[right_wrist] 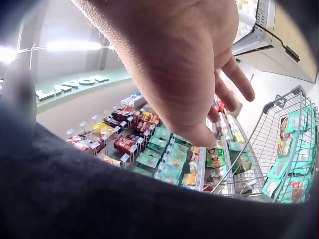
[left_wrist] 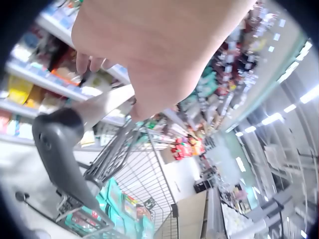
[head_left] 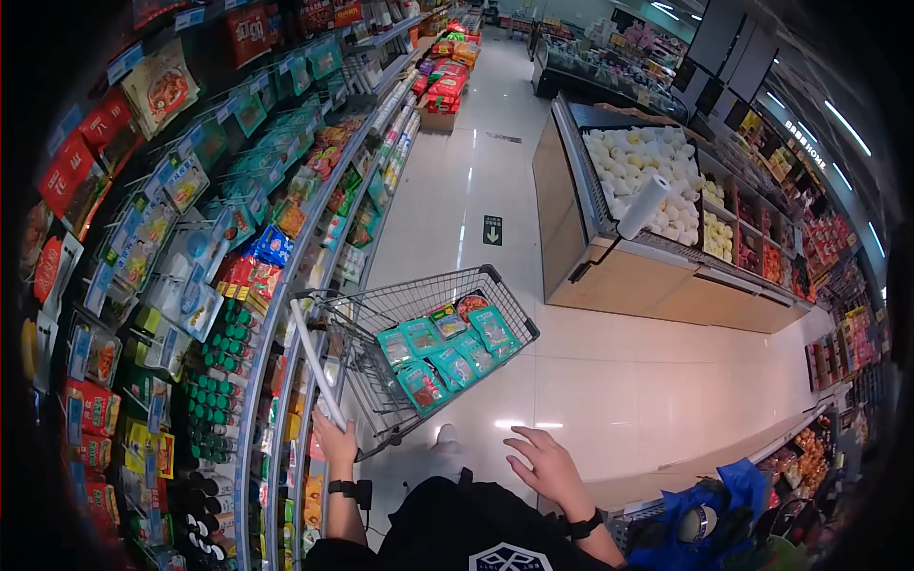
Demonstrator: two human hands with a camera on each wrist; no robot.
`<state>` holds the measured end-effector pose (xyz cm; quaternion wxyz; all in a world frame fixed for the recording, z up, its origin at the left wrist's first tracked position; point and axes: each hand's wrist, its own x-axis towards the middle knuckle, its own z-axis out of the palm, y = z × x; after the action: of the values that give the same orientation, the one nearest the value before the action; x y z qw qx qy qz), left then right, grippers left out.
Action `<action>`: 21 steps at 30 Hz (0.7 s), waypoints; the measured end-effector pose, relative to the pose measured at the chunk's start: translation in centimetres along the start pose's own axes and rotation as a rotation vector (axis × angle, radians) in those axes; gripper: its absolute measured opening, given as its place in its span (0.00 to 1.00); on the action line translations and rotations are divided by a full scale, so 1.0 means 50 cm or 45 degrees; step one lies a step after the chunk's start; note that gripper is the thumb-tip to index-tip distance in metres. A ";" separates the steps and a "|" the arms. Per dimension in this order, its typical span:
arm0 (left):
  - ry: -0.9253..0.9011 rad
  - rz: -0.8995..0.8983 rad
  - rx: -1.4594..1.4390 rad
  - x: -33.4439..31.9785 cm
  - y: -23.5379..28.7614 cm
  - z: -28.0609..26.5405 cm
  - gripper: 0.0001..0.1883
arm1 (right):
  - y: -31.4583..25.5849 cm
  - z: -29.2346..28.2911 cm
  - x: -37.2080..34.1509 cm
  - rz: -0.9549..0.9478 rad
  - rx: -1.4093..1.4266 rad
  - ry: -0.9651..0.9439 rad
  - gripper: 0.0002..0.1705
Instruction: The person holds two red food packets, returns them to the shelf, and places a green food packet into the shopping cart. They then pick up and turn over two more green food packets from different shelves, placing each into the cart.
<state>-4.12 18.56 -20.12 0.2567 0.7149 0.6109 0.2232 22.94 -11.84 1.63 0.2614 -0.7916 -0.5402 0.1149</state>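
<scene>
My left hand [head_left: 335,442] grips the near end of the white handle [head_left: 319,366] of a shopping cart [head_left: 357,333]. In the left wrist view, the back of that hand [left_wrist: 149,50] covers much of the handle, and its fingertips show beyond the palm's edge. Several teal packets [head_left: 457,362] lie in the cart, along with a packet with a picture of food [head_left: 470,306] near the far end. My right hand [head_left: 547,466] is in the air to the right of the cart, holding nothing. Its fingers [right_wrist: 238,79] are spread and loosely bent in the right wrist view.
Shelves of hanging packets [head_left: 257,105] and green-capped jars [head_left: 224,347] run close along the left. A fruit stand [head_left: 609,276] with pale fruit [head_left: 657,162] stands ahead on the right. Between them stretches a tiled aisle floor [head_left: 457,209]. Blue bags [head_left: 685,509] are at lower right.
</scene>
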 end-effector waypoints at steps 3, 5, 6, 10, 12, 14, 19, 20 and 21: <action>0.262 -0.281 -0.102 0.016 -0.039 0.102 0.48 | 0.058 -0.049 0.095 0.016 0.006 0.006 0.17; 0.043 -0.653 -0.515 0.020 -0.046 0.117 0.40 | 0.097 -0.068 0.153 0.048 0.068 0.044 0.17; 0.038 -0.667 -0.500 0.018 -0.051 0.132 0.40 | 0.128 -0.076 0.177 0.052 0.079 0.046 0.17; 0.142 -0.593 -0.525 0.020 -0.025 0.126 0.26 | 0.239 -0.106 0.277 0.204 0.282 0.129 0.17; 0.045 -0.665 -0.344 0.019 0.010 0.105 0.23 | 0.281 -0.122 0.329 0.336 0.426 0.143 0.16; 0.131 -0.551 -0.293 0.006 -0.042 0.140 0.23 | 0.346 -0.112 0.373 0.337 0.467 0.085 0.17; 0.310 -0.416 -0.168 -0.030 -0.011 0.150 0.26 | 0.545 -0.023 0.489 0.400 0.697 -0.147 0.18; 0.309 -0.488 -0.160 -0.045 -0.001 0.151 0.26 | 0.612 0.014 0.503 0.396 0.733 -0.159 0.19; 0.312 -0.559 -0.160 -0.054 0.015 0.158 0.26 | 0.679 0.050 0.513 0.378 0.742 -0.177 0.19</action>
<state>1.01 15.05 -25.75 0.2669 0.5155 0.7629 0.2845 58.77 2.89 -16.16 0.4194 -0.7440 -0.3799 0.3553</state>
